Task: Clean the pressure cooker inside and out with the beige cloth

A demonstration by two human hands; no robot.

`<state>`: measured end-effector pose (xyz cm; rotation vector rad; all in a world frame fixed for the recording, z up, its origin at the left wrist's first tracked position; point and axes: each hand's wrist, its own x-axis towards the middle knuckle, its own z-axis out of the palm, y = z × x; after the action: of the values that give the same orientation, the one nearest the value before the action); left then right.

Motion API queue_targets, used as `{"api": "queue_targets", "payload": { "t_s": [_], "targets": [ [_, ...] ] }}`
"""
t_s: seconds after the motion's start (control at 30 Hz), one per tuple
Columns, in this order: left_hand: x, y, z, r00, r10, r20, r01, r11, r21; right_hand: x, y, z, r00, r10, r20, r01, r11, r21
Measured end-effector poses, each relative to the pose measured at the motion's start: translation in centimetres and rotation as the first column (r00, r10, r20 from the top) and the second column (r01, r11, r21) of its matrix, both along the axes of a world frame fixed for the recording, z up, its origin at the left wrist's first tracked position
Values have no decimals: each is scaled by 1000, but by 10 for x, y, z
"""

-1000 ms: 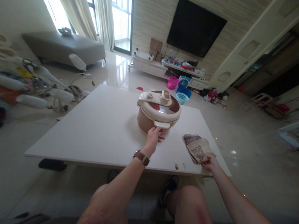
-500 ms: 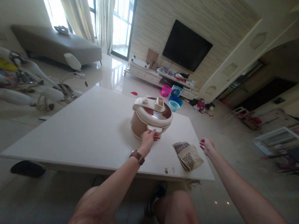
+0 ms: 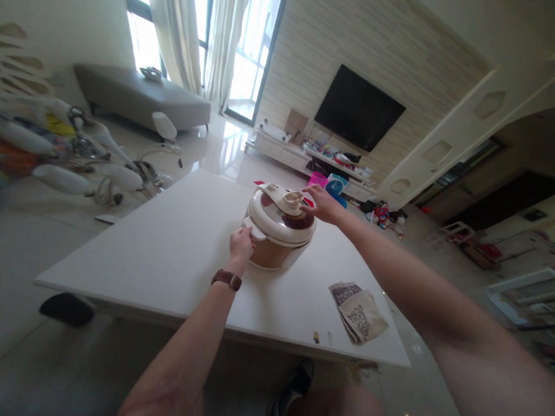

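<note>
An electric pressure cooker (image 3: 279, 251) with a brown body and a cream lid stands upright on the white table (image 3: 163, 258). Its cream side handle (image 3: 256, 230) points to the front left, and my left hand (image 3: 242, 246) is closed round it. Over the right of the lid, my right hand (image 3: 323, 204) reaches toward the raised lid handle (image 3: 293, 199). Thumb and fingers are apart there; whether they touch it I cannot tell. Folded printed cloths (image 3: 360, 315) lie on the table at the right, with two small items just left of them.
Beyond the table are a TV cabinet (image 3: 283, 152), a wall-mounted TV (image 3: 361, 107) and baskets on the floor. A grey bench (image 3: 143, 98) stands by the window. White-armed equipment (image 3: 107, 162) stands at the left.
The cooker has turned, its gripped side handle swinging from the front right to the front left with my left hand. My right hand has moved from above the cloths to the lid.
</note>
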<state>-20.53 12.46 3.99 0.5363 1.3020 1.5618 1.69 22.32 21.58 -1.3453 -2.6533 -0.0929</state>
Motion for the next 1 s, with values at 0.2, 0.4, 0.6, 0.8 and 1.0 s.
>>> {"api": "queue_targets", "payload": {
  "t_s": [0.2, 0.4, 0.6, 0.8, 1.0],
  "targets": [
    [-15, 6, 1, 997, 68, 37, -68, 998, -9, -58, 35, -5, 918, 143, 370, -111, 988, -106],
    [-16, 1, 3, 999, 33, 20, -34, 999, 22, -78, 29, -10, 845, 123, 520, -117, 992, -45],
    [-23, -6, 3, 1000, -15, 5, 15, 999, 39, -91, 19, -12, 889, -70, 452, 69, 997, 19],
    [-20, -15, 7, 995, -90, 33, 90, 996, 8, -105, 19, -22, 895, -259, 363, 262, 964, 42],
    [-10, -17, 12, 990, -86, 110, 93, 994, -56, -115, 14, -22, 889, -307, 340, 309, 950, 49]
  ]
}}
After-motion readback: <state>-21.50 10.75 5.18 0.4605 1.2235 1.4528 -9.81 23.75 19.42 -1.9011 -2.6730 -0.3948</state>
